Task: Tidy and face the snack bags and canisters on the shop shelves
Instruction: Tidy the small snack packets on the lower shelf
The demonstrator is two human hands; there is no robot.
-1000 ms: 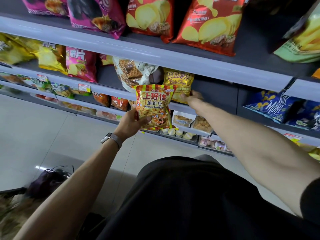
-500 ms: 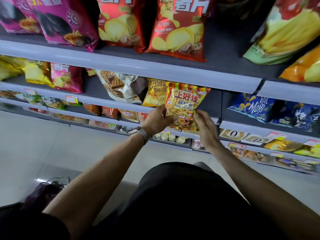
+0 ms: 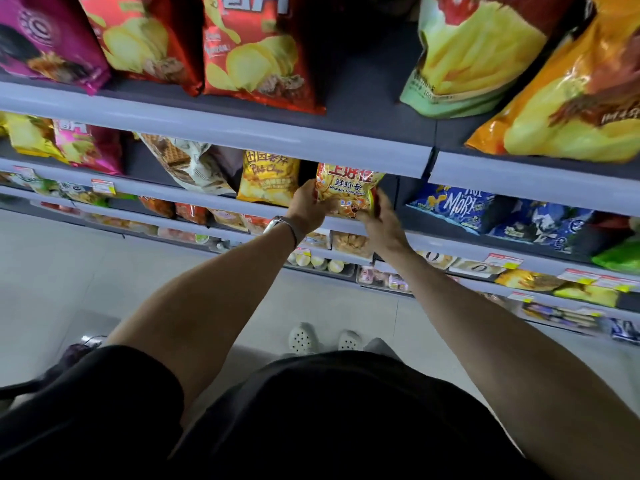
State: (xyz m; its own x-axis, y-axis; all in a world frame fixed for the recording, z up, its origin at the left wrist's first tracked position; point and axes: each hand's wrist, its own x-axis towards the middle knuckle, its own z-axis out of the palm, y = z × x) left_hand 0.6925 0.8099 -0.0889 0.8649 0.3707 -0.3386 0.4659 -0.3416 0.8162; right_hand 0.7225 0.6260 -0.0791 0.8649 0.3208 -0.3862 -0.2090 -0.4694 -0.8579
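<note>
Purple bag [image 3: 45, 39]: top shelf, at 10 o'clock of the view, leaning forward over the shelf lip.
Pink bag [image 3: 86, 147]: second shelf, at 9 o'clock, just beside a yellow bag that the frame edge cuts off.
Red chip bags [image 3: 256, 53]: two side by side on the top shelf at 11 to 12 o'clock, fronts facing out.
Wafer bag [image 3: 187, 164]: second shelf, tilted, at 9 o'clock from the yellow chip bag.
Yellow chip bag [image 3: 268, 178]: upright on the second shelf, just beside the left hand, at its 11 o'clock.
Left hand [image 3: 308, 206]: fingers curled round the left edge of the prawn cracker bag, thumb on its front; a watch [image 3: 280, 225] sits on the wrist.
Prawn cracker bag [image 3: 346, 188]: held between both hands at the front of the second shelf, label facing out, top tucked under the rail [image 3: 242, 133] of the shelf above; just past 12 o'clock from the view's centre.
Right hand [image 3: 381, 220]: grips the bag's lower right corner, fingers wrapped behind it.
Blue bag [image 3: 457, 206]: lying on the next bay's shelf, at 3 o'clock from the right hand.
Green bag [image 3: 467, 57]: top shelf, at 1 o'clock.
Orange bag [image 3: 571, 98]: top shelf, at 2 o'clock, touching the green bag.
</note>
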